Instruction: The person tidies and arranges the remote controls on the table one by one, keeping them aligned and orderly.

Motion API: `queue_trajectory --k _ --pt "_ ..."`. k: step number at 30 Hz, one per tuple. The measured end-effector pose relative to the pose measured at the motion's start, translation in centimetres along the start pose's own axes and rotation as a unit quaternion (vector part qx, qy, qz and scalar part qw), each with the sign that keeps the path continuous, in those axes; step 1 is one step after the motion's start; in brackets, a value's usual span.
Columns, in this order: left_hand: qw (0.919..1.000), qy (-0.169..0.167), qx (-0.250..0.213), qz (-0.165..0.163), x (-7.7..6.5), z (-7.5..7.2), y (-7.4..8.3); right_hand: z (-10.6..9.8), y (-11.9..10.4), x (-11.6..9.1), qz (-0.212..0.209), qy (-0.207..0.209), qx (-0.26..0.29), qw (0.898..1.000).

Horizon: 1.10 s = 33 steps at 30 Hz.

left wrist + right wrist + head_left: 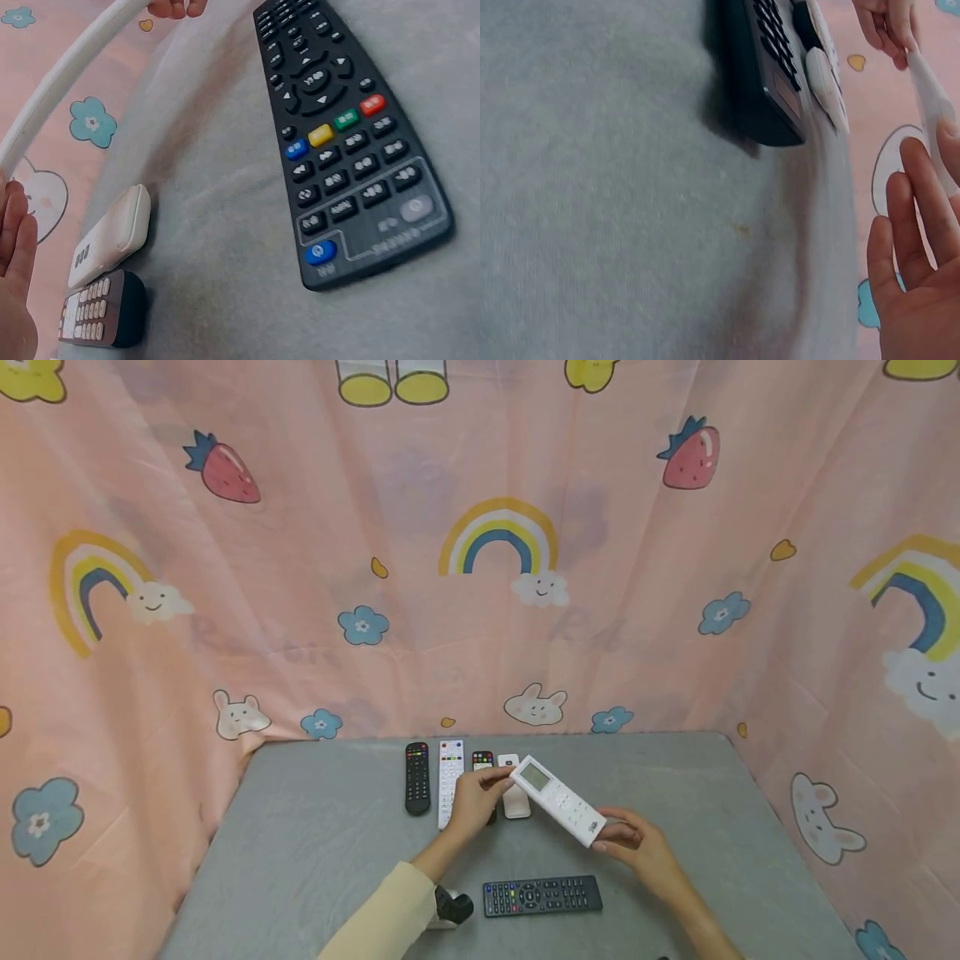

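Note:
A white remote control (pixel 561 802) with a small grey screen is held tilted above the table. Its upper left end is pinched by my left hand (pixel 471 802). My right hand (pixel 641 850) holds the lower right end between thumb and fingers; in the right wrist view several of its other fingers (pixel 906 225) extend off the remote. Below the raised remote, a black remote control (pixel 543 896) with coloured buttons lies crosswise on the table. In the left wrist view the white remote (pixel 60 82) shows only its thin edge.
Along the back of the grey table (pixel 315 827) stand a black remote (pixel 417 781), a long white one (pixel 451 764), a dark one (pixel 482 757) partly covered by my left hand, and a small white one (pixel 517 803). A black-and-white object (pixel 454 907) is partly hidden by the left sleeve.

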<state>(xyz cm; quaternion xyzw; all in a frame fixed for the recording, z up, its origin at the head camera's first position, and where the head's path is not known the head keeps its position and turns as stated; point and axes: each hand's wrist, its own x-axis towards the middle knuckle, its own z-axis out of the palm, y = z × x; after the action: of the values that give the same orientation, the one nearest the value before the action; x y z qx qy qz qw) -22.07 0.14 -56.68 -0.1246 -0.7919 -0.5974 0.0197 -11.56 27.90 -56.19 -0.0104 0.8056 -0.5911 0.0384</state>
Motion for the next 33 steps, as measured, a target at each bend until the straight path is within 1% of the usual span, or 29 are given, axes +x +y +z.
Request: queue_trajectory --k 5,10,13,15,18,21,26,29,33 --pt "1.0000 0.003 -0.001 -0.004 0.6 0.4 0.1 0.4 0.1 0.1 -0.015 0.016 0.009 1.000" --pt "0.9998 0.000 0.011 -0.015 1.1 0.7 0.2 0.9 0.4 0.2 -0.021 0.045 0.006 0.999" --pt "0.9996 -0.007 -0.001 -0.026 1.3 0.9 0.3 1.1 0.7 0.5 -0.026 0.055 0.005 0.998" --pt "0.9992 -0.016 -0.015 -0.033 1.4 0.9 0.4 1.3 0.7 0.6 -0.025 0.054 0.011 0.998" --pt "0.9980 -0.030 -0.041 -0.039 1.5 0.9 0.2 1.6 0.5 0.8 -0.013 0.041 0.014 0.999" --pt "0.9974 -0.039 -0.049 -0.035 1.7 1.0 0.0 1.9 0.3 0.9 -0.001 0.026 0.015 1.000" --pt "0.9977 -0.051 -0.035 -0.029 2.1 1.0 -0.1 2.3 0.3 1.1 0.009 0.018 0.009 1.000" --pt "0.9963 -0.074 -0.035 -0.026 2.6 0.9 -0.4 2.4 0.3 1.2 0.018 0.024 -0.005 1.000" --pt "0.9944 -0.102 -0.013 -0.025 3.3 0.6 -0.8 2.5 0.2 1.5 0.021 0.036 -0.028 0.999"
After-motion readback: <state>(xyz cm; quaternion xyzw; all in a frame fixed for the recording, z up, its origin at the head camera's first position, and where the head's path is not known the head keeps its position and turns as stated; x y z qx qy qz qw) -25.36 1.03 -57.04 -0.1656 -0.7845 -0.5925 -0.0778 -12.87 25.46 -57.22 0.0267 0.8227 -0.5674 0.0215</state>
